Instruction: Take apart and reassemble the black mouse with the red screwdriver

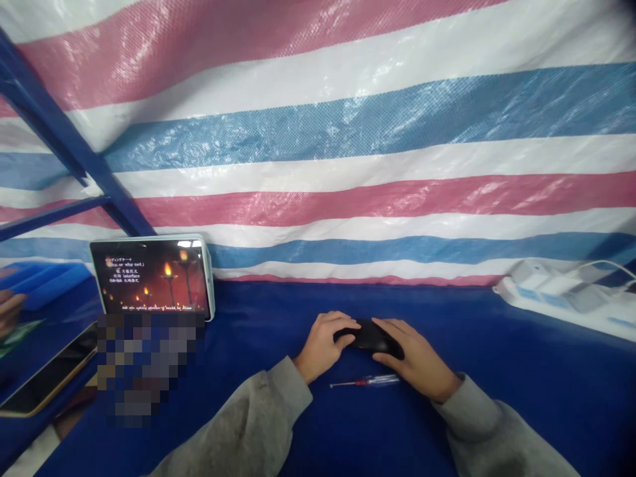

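Both my hands rest on a small black rounded device (368, 335), perhaps a computer mouse, lying on the blue table cover (497, 384). My left hand (324, 344) curls its fingers over the device's left end. My right hand (412, 356) lies across its right side with fingers bent around it. A thin screwdriver with a clear, red-marked handle (366, 381) lies on the cover just in front of my hands, touched by neither. Grey sleeves cover both my forearms.
A tablet (153, 278) playing a video leans against the striped tarpaulin wall (348, 132) at left. A phone (47, 379) lies further left, near another person's hand (8, 311). A white power strip (561, 295) with plugs sits at right. Blue metal beams (59, 132) cross the upper left.
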{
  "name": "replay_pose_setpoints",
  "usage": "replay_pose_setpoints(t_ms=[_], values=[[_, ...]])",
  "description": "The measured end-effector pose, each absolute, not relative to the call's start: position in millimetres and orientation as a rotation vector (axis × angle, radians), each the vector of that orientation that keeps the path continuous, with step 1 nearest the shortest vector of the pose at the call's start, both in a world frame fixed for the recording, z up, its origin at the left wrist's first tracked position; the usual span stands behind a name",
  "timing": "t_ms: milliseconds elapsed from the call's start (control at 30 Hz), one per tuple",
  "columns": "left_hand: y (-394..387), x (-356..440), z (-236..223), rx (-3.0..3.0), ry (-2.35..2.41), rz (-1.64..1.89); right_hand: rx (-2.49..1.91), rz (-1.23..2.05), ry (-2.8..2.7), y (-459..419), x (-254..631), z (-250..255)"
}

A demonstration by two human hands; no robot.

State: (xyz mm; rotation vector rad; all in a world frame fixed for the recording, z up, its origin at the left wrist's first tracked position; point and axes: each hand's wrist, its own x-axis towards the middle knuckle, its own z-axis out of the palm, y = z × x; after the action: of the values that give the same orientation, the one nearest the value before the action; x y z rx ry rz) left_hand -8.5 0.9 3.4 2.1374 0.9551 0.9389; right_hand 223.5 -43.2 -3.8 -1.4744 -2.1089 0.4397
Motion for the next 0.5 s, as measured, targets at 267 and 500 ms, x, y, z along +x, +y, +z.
replay_pose_setpoints(t_ms=[267,500], values=[[-0.6,-9.1,7.3,2.148,0.958,0.882,-1.5,0.462,-2.108,-43.6,222.8,-2.5],[-3.9,-8.7,9.1,2.167,0.997,0.834,-1.499,0.438,-2.116,-43.4,222.6,-2.5]])
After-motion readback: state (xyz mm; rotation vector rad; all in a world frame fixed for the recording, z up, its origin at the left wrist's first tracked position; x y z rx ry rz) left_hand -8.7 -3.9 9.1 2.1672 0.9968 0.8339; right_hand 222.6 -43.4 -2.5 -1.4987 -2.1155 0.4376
